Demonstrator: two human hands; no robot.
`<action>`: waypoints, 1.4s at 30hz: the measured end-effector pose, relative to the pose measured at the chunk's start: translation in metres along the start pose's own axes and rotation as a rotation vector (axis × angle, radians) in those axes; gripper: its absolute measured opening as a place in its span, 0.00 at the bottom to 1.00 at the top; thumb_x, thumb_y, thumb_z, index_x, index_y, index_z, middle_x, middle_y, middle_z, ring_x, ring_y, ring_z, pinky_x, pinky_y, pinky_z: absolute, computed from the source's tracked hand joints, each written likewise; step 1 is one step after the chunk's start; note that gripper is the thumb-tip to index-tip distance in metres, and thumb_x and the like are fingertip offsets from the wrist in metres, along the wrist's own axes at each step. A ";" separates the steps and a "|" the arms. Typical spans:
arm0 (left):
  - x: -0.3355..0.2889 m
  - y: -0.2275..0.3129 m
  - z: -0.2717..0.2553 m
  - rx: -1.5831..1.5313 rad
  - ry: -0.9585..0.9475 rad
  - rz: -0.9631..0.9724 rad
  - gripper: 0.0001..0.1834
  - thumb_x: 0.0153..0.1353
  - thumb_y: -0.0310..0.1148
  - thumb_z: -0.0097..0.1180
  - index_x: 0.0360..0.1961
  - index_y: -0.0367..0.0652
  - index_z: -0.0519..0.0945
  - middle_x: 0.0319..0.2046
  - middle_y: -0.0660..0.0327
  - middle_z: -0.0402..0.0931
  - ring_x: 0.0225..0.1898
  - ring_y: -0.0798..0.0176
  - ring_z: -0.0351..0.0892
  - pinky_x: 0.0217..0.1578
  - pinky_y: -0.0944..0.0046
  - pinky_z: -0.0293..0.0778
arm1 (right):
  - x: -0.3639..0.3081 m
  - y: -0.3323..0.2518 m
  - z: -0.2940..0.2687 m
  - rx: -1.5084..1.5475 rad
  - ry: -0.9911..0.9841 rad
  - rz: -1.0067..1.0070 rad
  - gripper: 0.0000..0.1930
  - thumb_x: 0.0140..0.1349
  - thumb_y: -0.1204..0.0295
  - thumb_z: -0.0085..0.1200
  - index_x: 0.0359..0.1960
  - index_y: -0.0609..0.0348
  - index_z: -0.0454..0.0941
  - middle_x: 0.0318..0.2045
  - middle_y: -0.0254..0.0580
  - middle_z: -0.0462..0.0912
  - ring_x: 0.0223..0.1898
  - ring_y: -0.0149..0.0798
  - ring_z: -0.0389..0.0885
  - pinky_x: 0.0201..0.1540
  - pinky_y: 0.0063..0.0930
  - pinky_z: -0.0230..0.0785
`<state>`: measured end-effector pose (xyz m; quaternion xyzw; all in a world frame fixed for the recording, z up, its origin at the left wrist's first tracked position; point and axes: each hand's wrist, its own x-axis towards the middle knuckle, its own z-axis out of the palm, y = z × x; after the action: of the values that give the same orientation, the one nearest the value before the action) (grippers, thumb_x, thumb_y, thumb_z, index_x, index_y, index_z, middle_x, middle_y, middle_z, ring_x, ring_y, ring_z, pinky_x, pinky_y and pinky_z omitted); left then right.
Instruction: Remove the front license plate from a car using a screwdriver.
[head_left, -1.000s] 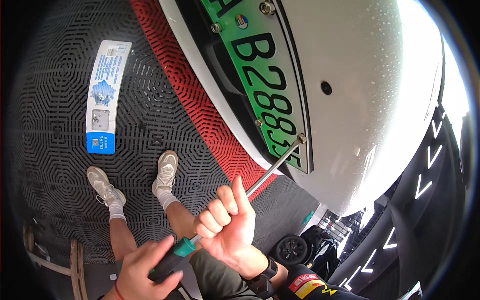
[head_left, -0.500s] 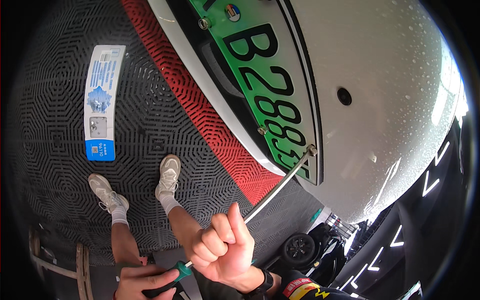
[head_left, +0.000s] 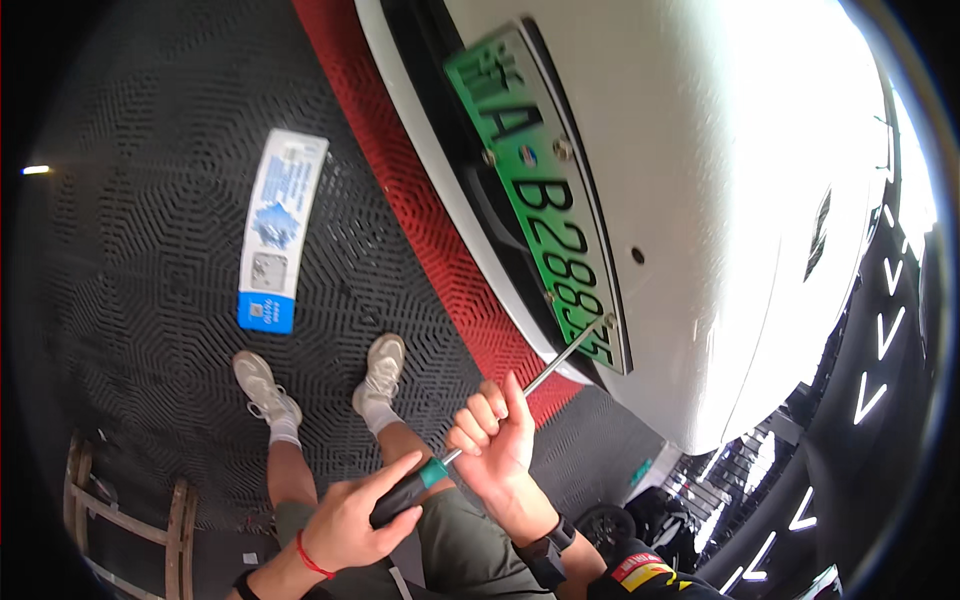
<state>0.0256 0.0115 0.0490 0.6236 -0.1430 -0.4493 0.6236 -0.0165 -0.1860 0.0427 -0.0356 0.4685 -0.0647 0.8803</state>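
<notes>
A long screwdriver [head_left: 560,368] with a green and black handle slants up to the right. My left hand [head_left: 345,525], with a red string at its wrist, is closed round the handle. Higher on the tool, my right hand [head_left: 495,435] is closed round the steel shaft, thumb up, a dark watch on its wrist. The shaft's tip meets a screw [head_left: 609,321] at the lower right corner of a green licence plate [head_left: 543,222]. Other screws sit along the plate's edges, among them one on the upper edge [head_left: 562,150]. The plate is on a white car [head_left: 700,180].
A printed white and blue card strip [head_left: 285,195] lies on the black slatted floor mat [head_left: 190,230], which has a red border [head_left: 415,215] beside the car. My shoes [head_left: 380,372] stand on the mat. A wooden frame [head_left: 125,520] is at lower left, a dark wheel [head_left: 605,525] at lower right.
My view has drawn back from the car, so more of the plate and of my left hand on the handle shows. The tip stays at the same corner screw.
</notes>
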 end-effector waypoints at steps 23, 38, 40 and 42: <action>0.193 0.038 0.050 -0.184 -0.035 0.102 0.12 0.56 0.27 0.61 0.40 0.34 0.77 0.33 0.51 0.79 0.33 0.56 0.82 0.35 0.63 0.78 | 0.099 0.072 -0.036 -0.197 0.429 -0.041 0.24 0.71 0.55 0.39 0.16 0.48 0.52 0.12 0.29 0.50 0.15 0.29 0.50 0.19 0.25 0.47; 0.237 0.025 0.171 -0.374 0.236 0.052 0.07 0.54 0.22 0.62 0.33 0.33 0.78 0.30 0.54 0.81 0.32 0.60 0.85 0.33 0.69 0.81 | 0.084 0.030 -0.088 -0.025 0.434 0.175 0.23 0.71 0.54 0.39 0.19 0.49 0.54 0.13 0.28 0.48 0.15 0.30 0.47 0.21 0.25 0.46; 0.241 0.027 0.176 -0.423 0.236 0.025 0.07 0.54 0.22 0.62 0.33 0.32 0.78 0.30 0.54 0.81 0.32 0.60 0.85 0.34 0.68 0.81 | 0.083 0.024 -0.097 -0.049 0.454 0.176 0.22 0.71 0.54 0.39 0.19 0.49 0.55 0.13 0.28 0.48 0.15 0.30 0.48 0.22 0.25 0.46; 0.240 0.022 0.175 -0.525 0.210 -0.113 0.07 0.55 0.23 0.62 0.34 0.32 0.78 0.29 0.54 0.82 0.32 0.62 0.85 0.35 0.67 0.81 | 0.083 0.027 -0.091 -0.068 0.473 0.192 0.22 0.71 0.54 0.39 0.19 0.49 0.55 0.13 0.28 0.48 0.16 0.30 0.48 0.22 0.25 0.47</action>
<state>0.0377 -0.2835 0.0096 0.4910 0.0783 -0.4379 0.7490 -0.0439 -0.1723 -0.0800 -0.0045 0.6645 0.0285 0.7467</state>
